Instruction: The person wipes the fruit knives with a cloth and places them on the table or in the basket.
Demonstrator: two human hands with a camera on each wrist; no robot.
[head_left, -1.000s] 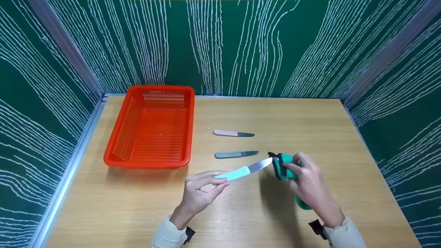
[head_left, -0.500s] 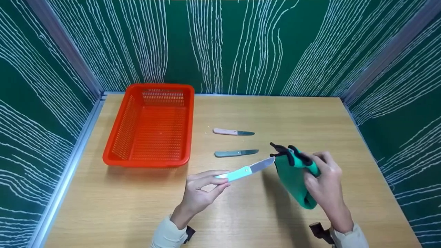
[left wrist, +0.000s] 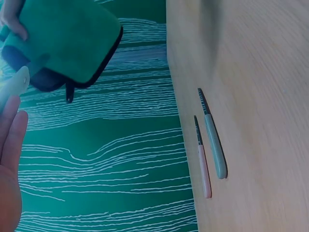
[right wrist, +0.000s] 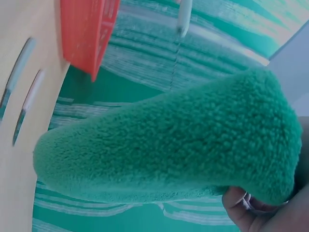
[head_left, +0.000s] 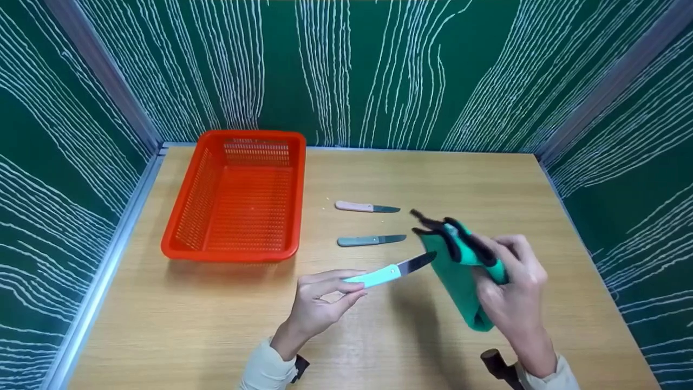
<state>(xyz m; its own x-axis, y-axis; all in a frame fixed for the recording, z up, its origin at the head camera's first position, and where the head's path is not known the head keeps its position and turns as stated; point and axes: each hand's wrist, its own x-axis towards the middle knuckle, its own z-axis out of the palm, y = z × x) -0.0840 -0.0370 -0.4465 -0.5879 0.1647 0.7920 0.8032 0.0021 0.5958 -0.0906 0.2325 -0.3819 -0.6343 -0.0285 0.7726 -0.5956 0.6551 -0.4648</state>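
I count three knives from here: a turquoise knife (head_left: 379,277) up in the air, and a pink knife (head_left: 354,206) and a grey-green knife (head_left: 359,241) lying flat on the wooden table (head_left: 346,346). There is one green cloth (head_left: 452,287) with black edging, one red basket (head_left: 230,255), and two hands, each coming out of a pale sleeve.

The left hand (head_left: 319,304) has its thumb and fingertips pinched on the butt end of the turquoise handle, with a small gap showing between thumb and fingers further back. The blade points away to the right, and its tip overlaps the edge of the cloth in my line of sight; whether the two touch, I cannot tell.

The right hand (head_left: 517,287) has its fingers bent round a bunched fold of the cloth, thumb pressed in against it, and the rest hangs down in a folded flap above the table, to the right of the held knife.

The other two knives lie side by side, apart, handles to the left and blades to the right, between the basket and the cloth. The basket stands at the far left of the table.
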